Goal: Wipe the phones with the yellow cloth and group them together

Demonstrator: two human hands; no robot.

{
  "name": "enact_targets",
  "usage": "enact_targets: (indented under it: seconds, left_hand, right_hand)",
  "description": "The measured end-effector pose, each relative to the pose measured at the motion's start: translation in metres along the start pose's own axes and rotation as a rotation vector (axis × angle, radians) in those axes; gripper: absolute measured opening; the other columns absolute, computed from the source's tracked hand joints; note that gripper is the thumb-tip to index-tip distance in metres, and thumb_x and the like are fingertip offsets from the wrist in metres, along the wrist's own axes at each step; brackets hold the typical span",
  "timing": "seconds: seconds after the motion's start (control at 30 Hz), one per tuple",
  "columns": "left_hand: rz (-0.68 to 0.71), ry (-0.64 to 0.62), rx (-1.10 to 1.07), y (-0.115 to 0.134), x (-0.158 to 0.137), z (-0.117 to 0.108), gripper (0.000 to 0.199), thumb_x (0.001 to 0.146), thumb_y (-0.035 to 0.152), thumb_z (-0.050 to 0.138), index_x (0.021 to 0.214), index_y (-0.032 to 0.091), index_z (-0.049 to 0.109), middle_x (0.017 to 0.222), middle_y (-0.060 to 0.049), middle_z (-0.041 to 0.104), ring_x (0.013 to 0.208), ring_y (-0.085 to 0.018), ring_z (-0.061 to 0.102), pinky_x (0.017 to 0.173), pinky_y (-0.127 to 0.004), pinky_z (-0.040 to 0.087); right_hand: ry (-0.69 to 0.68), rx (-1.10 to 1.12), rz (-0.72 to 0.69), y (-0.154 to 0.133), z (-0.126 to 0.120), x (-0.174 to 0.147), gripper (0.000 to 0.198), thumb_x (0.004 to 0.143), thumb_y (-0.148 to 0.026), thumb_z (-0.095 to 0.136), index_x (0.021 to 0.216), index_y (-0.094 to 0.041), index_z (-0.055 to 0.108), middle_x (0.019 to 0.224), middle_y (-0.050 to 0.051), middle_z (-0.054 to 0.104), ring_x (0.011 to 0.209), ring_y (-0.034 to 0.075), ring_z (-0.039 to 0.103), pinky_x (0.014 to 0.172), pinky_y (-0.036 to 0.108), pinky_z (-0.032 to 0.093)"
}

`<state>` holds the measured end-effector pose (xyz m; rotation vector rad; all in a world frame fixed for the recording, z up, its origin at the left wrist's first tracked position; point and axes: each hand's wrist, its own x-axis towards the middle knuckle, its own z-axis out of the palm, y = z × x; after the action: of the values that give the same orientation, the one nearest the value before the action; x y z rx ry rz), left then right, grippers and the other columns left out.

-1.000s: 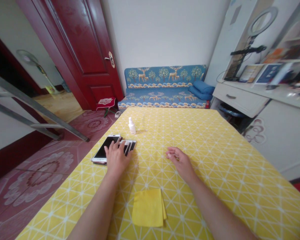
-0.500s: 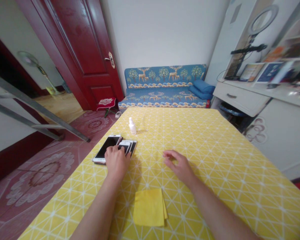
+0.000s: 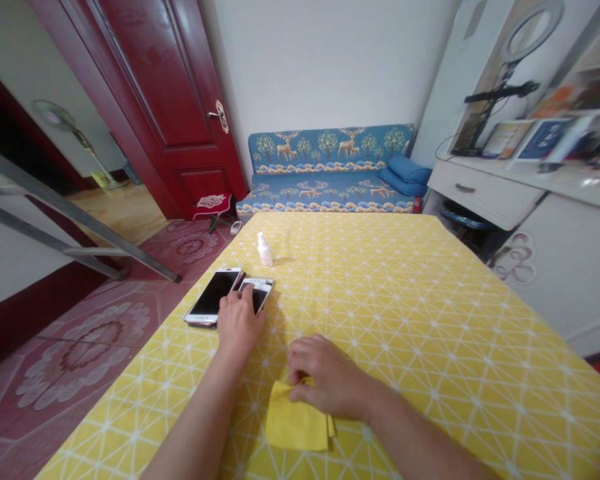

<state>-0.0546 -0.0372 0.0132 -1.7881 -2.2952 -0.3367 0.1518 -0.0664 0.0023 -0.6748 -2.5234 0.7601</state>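
My left hand (image 3: 241, 325) is on the smaller white smartphone (image 3: 260, 287), its fingers curled around the near part and the thumb by the right edge. A larger white smartphone (image 3: 215, 293) with a dark screen lies just left of it, on top of something with a dark edge. My right hand (image 3: 325, 373) pinches the upper edge of a folded yellow cloth (image 3: 297, 427) lying on the table, and that edge is slightly lifted. A small white spray bottle (image 3: 265, 251) stands upright beyond the phones.
A yellow patterned tablecloth (image 3: 405, 320) covers the table. Past its far edge is a blue sofa (image 3: 325, 180). A white cabinet (image 3: 485, 193) stands on the right, a metal ladder (image 3: 80, 213) on the left. Near the red door (image 3: 165, 100) is a small stool (image 3: 213, 205).
My right hand has moved left and toward me, from above bare tablecloth onto the cloth, and taken its edge. My left hand has shifted slightly right on the phones.
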Motion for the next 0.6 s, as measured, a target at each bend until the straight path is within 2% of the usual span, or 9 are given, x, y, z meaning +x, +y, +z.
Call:
enact_targets:
  seconds: [0.07, 0.13, 0.23, 0.33, 0.47, 0.53, 0.6]
  left_hand:
    - [0.010, -0.006, -0.010, 0.002, 0.000, -0.002, 0.064, 0.073, 0.029, 0.059, 0.132, 0.012, 0.046, 0.106, -0.016, 0.062, 0.100, -0.030, 0.056, 0.090, -0.038, 0.039]
    - [0.012, -0.006, -0.018, 0.004, 0.000, -0.002, 0.066, 0.069, 0.029, 0.061, 0.132, 0.013, 0.046, 0.103, -0.015, 0.063, 0.099, -0.030, 0.056, 0.091, -0.038, 0.040]
    - [0.014, -0.012, -0.037, 0.007, 0.001, -0.002, 0.067, 0.066, 0.035, 0.064, 0.128, 0.013, 0.050, 0.101, -0.015, 0.063, 0.099, -0.030, 0.057, 0.091, -0.037, 0.040]
    - [0.003, -0.058, -0.062, 0.008, 0.001, -0.002, 0.065, 0.065, 0.043, 0.065, 0.122, 0.012, 0.056, 0.100, -0.016, 0.063, 0.098, -0.030, 0.058, 0.089, -0.037, 0.042]
    - [0.034, -0.073, -0.146, 0.009, 0.000, -0.002, 0.055, 0.063, 0.043, 0.067, 0.109, 0.013, 0.063, 0.098, -0.015, 0.063, 0.096, -0.030, 0.059, 0.086, -0.036, 0.044]
    - [0.068, -0.052, -0.266, 0.013, -0.002, -0.001, 0.053, 0.061, 0.041, 0.070, 0.107, 0.014, 0.064, 0.099, -0.013, 0.064, 0.096, -0.029, 0.059, 0.086, -0.036, 0.044]
    - [0.046, -0.061, -0.462, 0.021, -0.003, 0.000, 0.054, 0.059, 0.040, 0.073, 0.105, 0.015, 0.062, 0.097, -0.011, 0.065, 0.092, -0.027, 0.061, 0.083, -0.035, 0.046]
  right_hand:
    - [0.056, 0.030, 0.053, 0.002, -0.002, 0.000, 0.017, 0.076, -0.023, 0.071, 0.073, -0.020, 0.054, 0.077, -0.004, 0.059, 0.077, 0.013, 0.053, 0.074, 0.027, 0.037]
    - [0.163, 0.114, 0.166, 0.008, -0.003, 0.000, 0.013, 0.082, -0.023, 0.062, 0.074, -0.021, 0.052, 0.072, -0.004, 0.057, 0.069, 0.012, 0.052, 0.065, 0.025, 0.037]
    - [0.425, 0.323, 0.344, 0.025, -0.004, 0.002, 0.013, 0.085, -0.027, 0.055, 0.075, -0.022, 0.048, 0.065, -0.005, 0.053, 0.059, 0.011, 0.050, 0.054, 0.023, 0.037]
    - [0.707, 0.491, 0.472, 0.044, -0.008, 0.003, 0.015, 0.083, -0.035, 0.057, 0.079, -0.023, 0.048, 0.063, -0.004, 0.056, 0.057, 0.013, 0.054, 0.051, 0.023, 0.041]
    - [0.953, 0.707, 0.560, 0.061, -0.014, 0.002, 0.034, 0.075, -0.040, 0.066, 0.099, -0.020, 0.053, 0.076, 0.001, 0.067, 0.066, 0.018, 0.063, 0.056, 0.028, 0.050]
    - [1.017, 0.817, 0.537, 0.067, -0.015, 0.002, 0.049, 0.069, -0.038, 0.072, 0.109, -0.018, 0.053, 0.091, 0.005, 0.070, 0.077, 0.020, 0.066, 0.065, 0.032, 0.054]
    - [1.047, 0.892, 0.509, 0.070, -0.016, 0.002, 0.054, 0.066, -0.036, 0.075, 0.113, -0.017, 0.055, 0.101, 0.008, 0.069, 0.085, 0.022, 0.067, 0.073, 0.035, 0.054]
